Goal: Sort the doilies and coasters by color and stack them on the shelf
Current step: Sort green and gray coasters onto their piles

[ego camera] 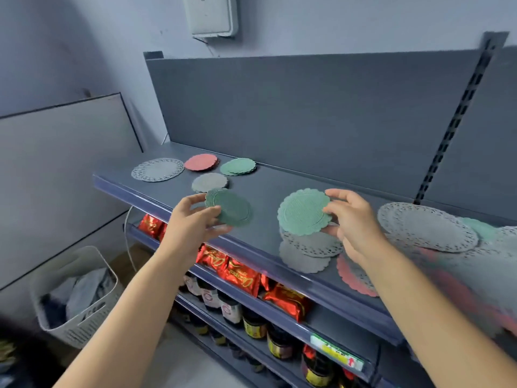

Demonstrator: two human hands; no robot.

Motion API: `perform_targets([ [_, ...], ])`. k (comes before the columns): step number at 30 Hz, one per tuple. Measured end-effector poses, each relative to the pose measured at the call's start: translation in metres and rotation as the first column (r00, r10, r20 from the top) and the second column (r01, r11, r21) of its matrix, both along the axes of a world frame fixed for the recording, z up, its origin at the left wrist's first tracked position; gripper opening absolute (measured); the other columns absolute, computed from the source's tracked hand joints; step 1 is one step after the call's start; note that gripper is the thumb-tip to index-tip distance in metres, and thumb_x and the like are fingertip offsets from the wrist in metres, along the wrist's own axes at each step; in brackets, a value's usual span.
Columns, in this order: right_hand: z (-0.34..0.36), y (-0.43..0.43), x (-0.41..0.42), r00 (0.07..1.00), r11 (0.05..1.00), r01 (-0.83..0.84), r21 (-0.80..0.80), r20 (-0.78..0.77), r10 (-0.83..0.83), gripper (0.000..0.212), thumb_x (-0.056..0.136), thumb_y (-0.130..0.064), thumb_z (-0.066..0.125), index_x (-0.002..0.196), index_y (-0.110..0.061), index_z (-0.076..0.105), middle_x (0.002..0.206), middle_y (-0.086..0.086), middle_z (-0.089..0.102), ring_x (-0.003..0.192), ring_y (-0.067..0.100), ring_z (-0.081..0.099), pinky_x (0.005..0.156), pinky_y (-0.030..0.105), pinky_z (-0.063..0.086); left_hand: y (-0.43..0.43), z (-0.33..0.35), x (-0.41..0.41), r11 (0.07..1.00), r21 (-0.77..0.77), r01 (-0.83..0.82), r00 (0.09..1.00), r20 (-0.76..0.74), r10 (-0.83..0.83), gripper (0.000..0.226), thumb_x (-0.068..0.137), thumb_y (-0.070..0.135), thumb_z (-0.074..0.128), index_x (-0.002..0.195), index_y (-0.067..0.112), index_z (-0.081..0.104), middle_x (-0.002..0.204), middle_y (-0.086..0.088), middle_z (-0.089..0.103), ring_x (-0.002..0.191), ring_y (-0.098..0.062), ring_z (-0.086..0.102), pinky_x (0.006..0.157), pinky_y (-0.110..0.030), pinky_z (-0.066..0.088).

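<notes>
Seen from the head camera, a dark green coaster (229, 210) is pinched by the left hand (190, 222) over the shelf (265, 189). A pale green coaster (303, 212) is gripped by the right hand (354, 219) above grey doilies (307, 247). The mixed pile (436, 233) at right is blurred and cut off.

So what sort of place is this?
Probably a small shop: slotted metal retail shelving, red snack packets and labelled jars on lower shelves, a price label on a shelf edge.
</notes>
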State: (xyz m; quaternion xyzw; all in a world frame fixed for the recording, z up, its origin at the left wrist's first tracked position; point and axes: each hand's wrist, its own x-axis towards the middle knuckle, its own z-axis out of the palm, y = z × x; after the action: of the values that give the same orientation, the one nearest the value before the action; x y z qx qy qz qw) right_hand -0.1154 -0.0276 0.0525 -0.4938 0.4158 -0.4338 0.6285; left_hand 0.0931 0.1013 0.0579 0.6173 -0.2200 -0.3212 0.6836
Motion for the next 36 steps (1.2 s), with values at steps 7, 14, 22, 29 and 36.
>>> perform_targets([
  [7, 0.001, 0.007, 0.096, 0.993, 0.994, 0.086, 0.068, 0.075, -0.091, 0.033, 0.085, 0.011, 0.046, 0.112, -0.007, 0.051, 0.111, 0.016, 0.057, 0.083, 0.019, 0.061, 0.063, 0.033, 0.055, 0.004, -0.009, 0.099, 0.999, 0.022, 0.031, 0.996, 0.084, -0.033, 0.041, 0.088, -0.005, 0.057, 0.124, 0.013, 0.048, 0.091, -0.01, 0.064, 0.076, -0.02, 0.066, 0.062, -0.025, 0.059],
  [14, -0.009, -0.02, 0.154, 0.981, 0.98, 0.19, 0.059, 0.035, -0.192, 0.032, 0.086, 0.009, 0.048, 0.111, -0.01, 0.054, 0.105, 0.008, 0.06, 0.081, 0.016, 0.058, 0.069, 0.034, 0.055, -0.046, -0.014, 0.163, 0.992, -0.008, 0.124, 0.986, 0.114, -0.123, 0.043, 0.089, -0.008, 0.053, 0.121, 0.022, 0.056, 0.091, -0.005, 0.068, 0.079, -0.018, 0.067, 0.061, -0.022, 0.058],
  [22, -0.013, -0.092, 0.199, 0.958, 0.96, 0.269, 0.077, 0.085, -0.275, 0.032, 0.089, 0.006, 0.05, 0.113, -0.014, 0.055, 0.101, -0.001, 0.062, 0.086, 0.014, 0.06, 0.073, 0.032, 0.052, -0.143, -0.014, 0.205, 0.992, 0.0, 0.123, 0.976, 0.181, -0.121, 0.051, 0.091, -0.003, 0.056, 0.136, 0.015, 0.043, 0.084, -0.001, 0.063, 0.073, -0.012, 0.063, 0.067, -0.019, 0.057],
  [29, -0.028, -0.12, 0.219, 0.951, 0.951, 0.307, 0.024, 0.021, -0.307, 0.028, 0.091, 0.003, 0.051, 0.112, -0.015, 0.056, 0.104, 0.0, 0.066, 0.085, 0.013, 0.062, 0.062, 0.024, 0.051, -0.236, -0.015, 0.231, 0.924, 0.227, 0.306, 0.834, 0.404, -0.376, 0.032, 0.088, 0.004, 0.063, 0.12, 0.009, 0.06, 0.097, -0.008, 0.065, 0.064, -0.009, 0.063, 0.06, -0.013, 0.054],
  [36, -0.033, -0.127, 0.218, 0.908, 0.908, 0.415, 0.05, -0.087, -0.41, 0.026, 0.09, 0.004, 0.052, 0.102, -0.019, 0.059, 0.109, 0.003, 0.066, 0.093, 0.019, 0.063, 0.072, 0.032, 0.054, -0.28, -0.037, 0.25, 0.813, 0.499, 0.3, 0.283, 0.767, -0.576, 0.034, 0.084, 0.011, 0.067, 0.118, 0.011, 0.062, 0.103, -0.001, 0.062, 0.077, -0.017, 0.056, 0.073, -0.019, 0.038],
])
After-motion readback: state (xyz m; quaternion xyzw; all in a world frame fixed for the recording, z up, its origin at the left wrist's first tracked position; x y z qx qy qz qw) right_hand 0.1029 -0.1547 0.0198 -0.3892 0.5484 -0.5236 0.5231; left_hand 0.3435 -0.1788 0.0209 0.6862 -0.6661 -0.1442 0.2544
